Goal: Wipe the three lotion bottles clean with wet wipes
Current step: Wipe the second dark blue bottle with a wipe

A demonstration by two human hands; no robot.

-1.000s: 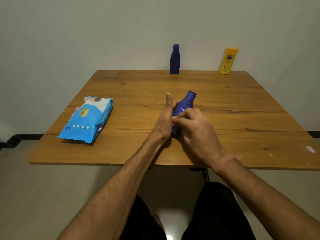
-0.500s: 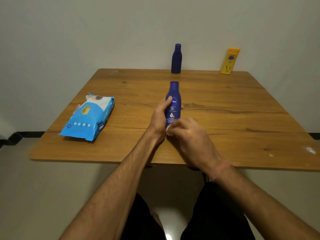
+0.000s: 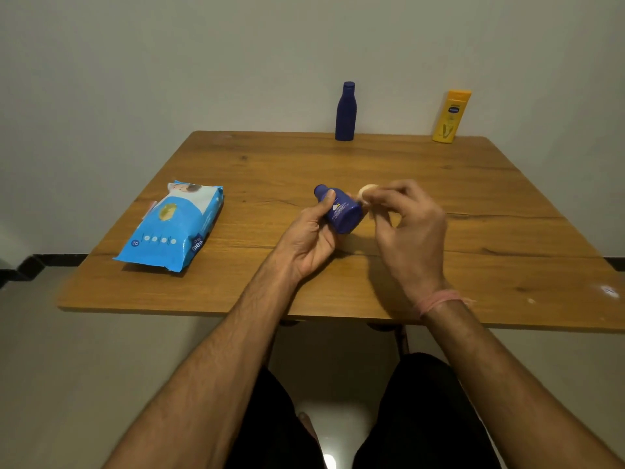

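Note:
My left hand (image 3: 309, 236) grips a small dark blue lotion bottle (image 3: 340, 209) above the middle of the wooden table (image 3: 473, 214). The bottle is tipped over, its cap pointing away to the left and its base turned toward me. My right hand (image 3: 406, 225) pinches a small bunched white wet wipe (image 3: 367, 191) right beside the bottle's base. A taller dark blue bottle (image 3: 345, 111) stands upright at the table's far edge. A yellow lotion bottle (image 3: 451, 116) stands upright at the far right.
A blue pack of wet wipes (image 3: 174, 226) lies flat on the table's left side. A plain wall rises just behind the far edge. My dark-trousered legs (image 3: 422, 418) are under the near edge.
The bottle went from upright on the table to tipped over in my left hand, base toward me. My right hand rose from the bottle's foot and moved right with the wipe.

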